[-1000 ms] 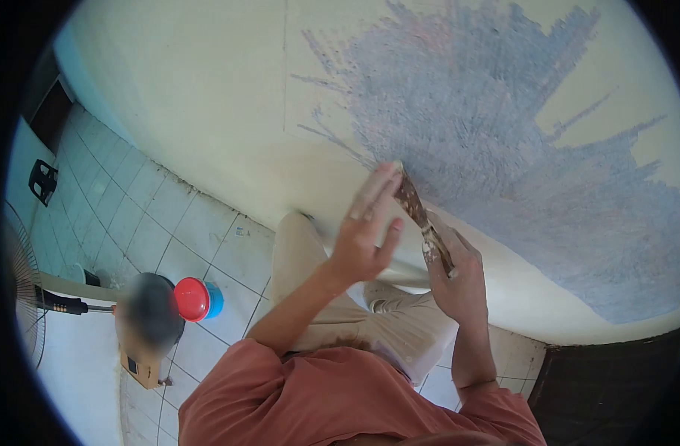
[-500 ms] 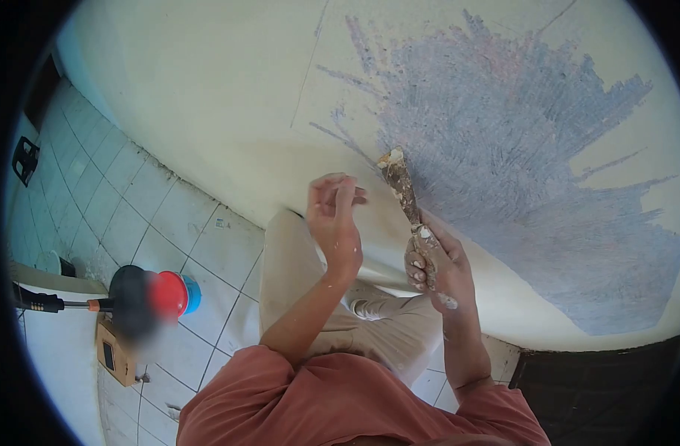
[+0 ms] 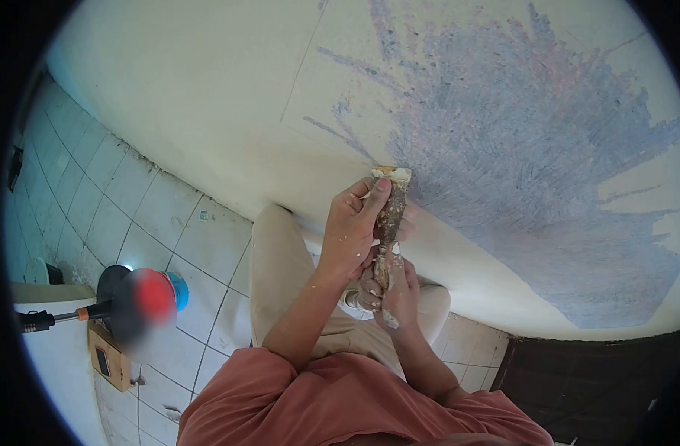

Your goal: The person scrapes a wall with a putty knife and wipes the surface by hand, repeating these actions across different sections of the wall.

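A putty knife, its blade and handle crusted with dried filler, stands nearly upright in front of me. My right hand is wrapped round its handle. My left hand pinches the blade just below the top edge, thumb on the near face and some fingers hidden behind it. Whitish paste sits along the blade's edge. Behind the knife is a cream wall with a large rough grey-blue patch, where the surface looks stripped.
White floor tiles run along the wall. At left are a blue bucket with something red and blurred by it, a black round object on a rod, and a cardboard box. A dark brown panel lies at lower right.
My left hand has moved right and up from beside the knife and taken hold of its blade. The knife, in my right hand, has shifted left and down and stands straighter. The view has shifted slightly.
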The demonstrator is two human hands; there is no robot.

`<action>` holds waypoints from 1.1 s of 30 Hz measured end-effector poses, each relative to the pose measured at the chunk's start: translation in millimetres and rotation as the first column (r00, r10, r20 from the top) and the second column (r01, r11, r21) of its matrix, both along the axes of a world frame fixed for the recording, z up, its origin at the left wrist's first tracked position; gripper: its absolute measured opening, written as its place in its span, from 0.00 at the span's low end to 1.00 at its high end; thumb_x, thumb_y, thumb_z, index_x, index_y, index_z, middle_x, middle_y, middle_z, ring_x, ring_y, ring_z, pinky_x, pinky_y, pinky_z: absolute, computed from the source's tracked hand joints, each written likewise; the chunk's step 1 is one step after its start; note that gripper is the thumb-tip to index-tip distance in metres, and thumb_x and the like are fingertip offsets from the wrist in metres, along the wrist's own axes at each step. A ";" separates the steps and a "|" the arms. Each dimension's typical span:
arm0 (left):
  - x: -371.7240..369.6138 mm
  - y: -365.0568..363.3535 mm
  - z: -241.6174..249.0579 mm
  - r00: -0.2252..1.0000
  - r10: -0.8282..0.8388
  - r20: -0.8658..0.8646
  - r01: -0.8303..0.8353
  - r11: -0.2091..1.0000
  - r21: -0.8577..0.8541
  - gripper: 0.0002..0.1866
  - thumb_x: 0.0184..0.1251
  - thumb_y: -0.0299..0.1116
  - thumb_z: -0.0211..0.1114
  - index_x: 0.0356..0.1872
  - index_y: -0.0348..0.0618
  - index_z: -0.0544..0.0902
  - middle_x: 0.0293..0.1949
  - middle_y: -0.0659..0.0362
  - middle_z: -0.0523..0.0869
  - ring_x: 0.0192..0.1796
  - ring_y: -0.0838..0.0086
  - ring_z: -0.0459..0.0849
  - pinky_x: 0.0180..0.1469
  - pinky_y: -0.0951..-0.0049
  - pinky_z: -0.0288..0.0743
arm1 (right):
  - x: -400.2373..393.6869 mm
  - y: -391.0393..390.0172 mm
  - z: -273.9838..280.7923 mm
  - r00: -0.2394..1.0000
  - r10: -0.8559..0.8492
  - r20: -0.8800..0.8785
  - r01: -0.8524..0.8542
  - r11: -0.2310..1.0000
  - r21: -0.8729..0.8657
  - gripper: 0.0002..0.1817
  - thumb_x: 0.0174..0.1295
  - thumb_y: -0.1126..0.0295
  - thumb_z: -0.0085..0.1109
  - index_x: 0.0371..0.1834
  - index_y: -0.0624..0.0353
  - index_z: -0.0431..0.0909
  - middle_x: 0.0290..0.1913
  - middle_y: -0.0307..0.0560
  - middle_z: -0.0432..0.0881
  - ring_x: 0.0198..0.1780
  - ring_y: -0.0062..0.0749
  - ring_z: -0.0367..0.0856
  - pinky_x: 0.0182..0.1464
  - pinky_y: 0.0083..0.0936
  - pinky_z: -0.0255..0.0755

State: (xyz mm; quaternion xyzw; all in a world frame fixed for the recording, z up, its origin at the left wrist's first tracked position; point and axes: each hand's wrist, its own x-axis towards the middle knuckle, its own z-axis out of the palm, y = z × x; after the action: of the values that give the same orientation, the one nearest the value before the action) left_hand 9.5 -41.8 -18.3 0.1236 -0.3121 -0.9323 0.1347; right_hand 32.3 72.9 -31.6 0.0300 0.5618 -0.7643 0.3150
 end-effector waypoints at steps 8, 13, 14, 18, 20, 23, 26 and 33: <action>1.1 -20.1 8.8 0.996 -0.074 0.040 0.081 0.972 -0.222 0.17 0.70 0.43 0.55 0.41 0.35 0.78 0.21 0.56 0.82 0.18 0.77 0.81 0.19 0.82 0.73 | 19.2 -31.7 -16.7 0.994 -0.069 -0.086 0.061 0.994 -0.085 0.20 0.72 0.54 0.36 0.30 0.59 0.64 0.21 0.37 0.66 0.14 0.14 0.57 0.16 0.15 0.50; 2.5 -17.1 9.0 0.996 -0.045 0.083 0.066 0.962 -0.266 0.16 0.70 0.42 0.55 0.37 0.36 0.78 0.19 0.55 0.82 0.15 0.79 0.78 0.15 0.83 0.68 | 18.9 -30.9 -8.8 0.993 -0.051 -0.108 0.050 0.999 -0.014 0.21 0.72 0.53 0.36 0.29 0.59 0.65 0.18 0.35 0.64 0.15 0.13 0.57 0.16 0.15 0.50; 2.6 -21.5 11.6 0.995 -0.077 0.071 0.093 0.963 -0.254 0.17 0.70 0.42 0.55 0.36 0.35 0.78 0.19 0.55 0.82 0.16 0.79 0.79 0.16 0.82 0.69 | 17.0 -27.4 -6.8 0.993 0.010 -0.117 -0.014 1.000 -0.028 0.22 0.72 0.52 0.35 0.29 0.59 0.65 0.18 0.34 0.63 0.15 0.13 0.56 0.16 0.15 0.49; 3.9 -25.7 8.6 0.992 -0.116 0.043 0.123 0.967 -0.225 0.18 0.70 0.43 0.55 0.35 0.34 0.77 0.19 0.55 0.81 0.16 0.80 0.78 0.17 0.82 0.68 | 23.4 -38.9 -11.7 0.981 -0.075 -0.180 0.080 0.996 0.024 0.22 0.72 0.51 0.35 0.29 0.59 0.65 0.16 0.32 0.60 0.15 0.13 0.56 0.16 0.14 0.49; 2.7 -22.8 6.0 0.996 -0.082 0.040 0.089 0.966 -0.244 0.18 0.70 0.43 0.55 0.35 0.33 0.77 0.19 0.55 0.81 0.16 0.81 0.76 0.16 0.82 0.67 | 18.6 -33.8 -22.0 0.993 -0.111 -0.032 0.110 0.993 -0.050 0.22 0.72 0.51 0.34 0.28 0.58 0.65 0.16 0.31 0.60 0.15 0.13 0.56 0.16 0.15 0.49; 0.3 -21.7 7.9 0.997 -0.063 0.035 0.070 0.957 -0.282 0.19 0.70 0.43 0.55 0.35 0.33 0.77 0.19 0.55 0.81 0.15 0.81 0.76 0.16 0.82 0.66 | 18.3 -39.8 -24.4 0.989 -0.141 -0.037 0.137 0.987 -0.088 0.22 0.72 0.52 0.33 0.27 0.57 0.64 0.16 0.31 0.59 0.14 0.13 0.56 0.16 0.15 0.50; 0.4 -26.2 7.1 0.997 -0.072 0.037 0.080 0.943 -0.322 0.19 0.70 0.43 0.55 0.34 0.32 0.77 0.19 0.55 0.81 0.15 0.81 0.76 0.16 0.82 0.66 | 19.8 -41.3 -47.0 0.984 -0.096 -0.153 0.068 0.981 -0.179 0.14 0.72 0.56 0.37 0.31 0.50 0.62 0.18 0.33 0.62 0.15 0.18 0.57 0.15 0.18 0.51; 1.6 -34.3 19.7 0.997 -0.051 0.061 0.072 0.916 -0.395 0.19 0.70 0.43 0.56 0.30 0.33 0.76 0.18 0.56 0.80 0.15 0.81 0.75 0.16 0.82 0.66 | 19.4 -58.6 -39.7 0.974 -0.153 -0.168 0.118 0.973 -0.197 0.14 0.73 0.56 0.35 0.30 0.49 0.60 0.17 0.32 0.58 0.14 0.17 0.56 0.15 0.18 0.51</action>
State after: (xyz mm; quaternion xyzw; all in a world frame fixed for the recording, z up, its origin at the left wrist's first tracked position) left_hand 11.1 -76.1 1.4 0.1071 -0.5013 -0.8502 0.1197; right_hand 51.7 14.3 -71.3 -0.0310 0.5109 -0.8328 0.2108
